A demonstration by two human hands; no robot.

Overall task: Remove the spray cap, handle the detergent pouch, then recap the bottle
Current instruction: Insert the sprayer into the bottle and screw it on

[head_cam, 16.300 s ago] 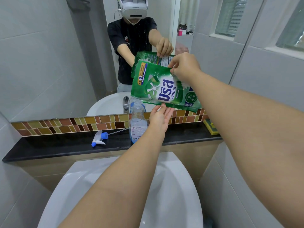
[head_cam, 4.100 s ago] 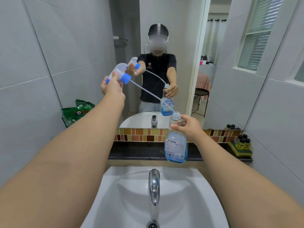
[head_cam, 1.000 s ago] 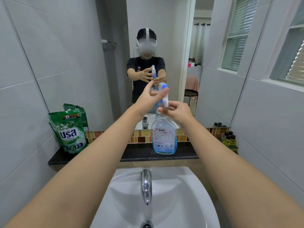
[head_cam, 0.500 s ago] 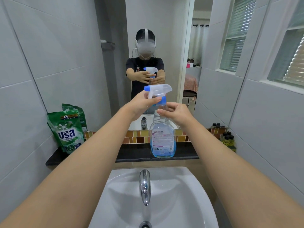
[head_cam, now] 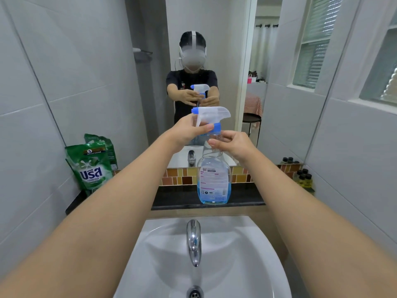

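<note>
The left hand (head_cam: 186, 132) covers the trigger and lower front of the spray cap (head_cam: 211, 115), and the right hand (head_cam: 235, 145) hides one side of the bottle (head_cam: 214, 181) at its neck — whether the blue collar is fully screwed down cannot be told. The bottle's label print is too small to read. The left forearm hides the detergent pouch's (head_cam: 91, 166) lower right corner. The sink (head_cam: 247, 254) is cut off by the bottom edge.
</note>
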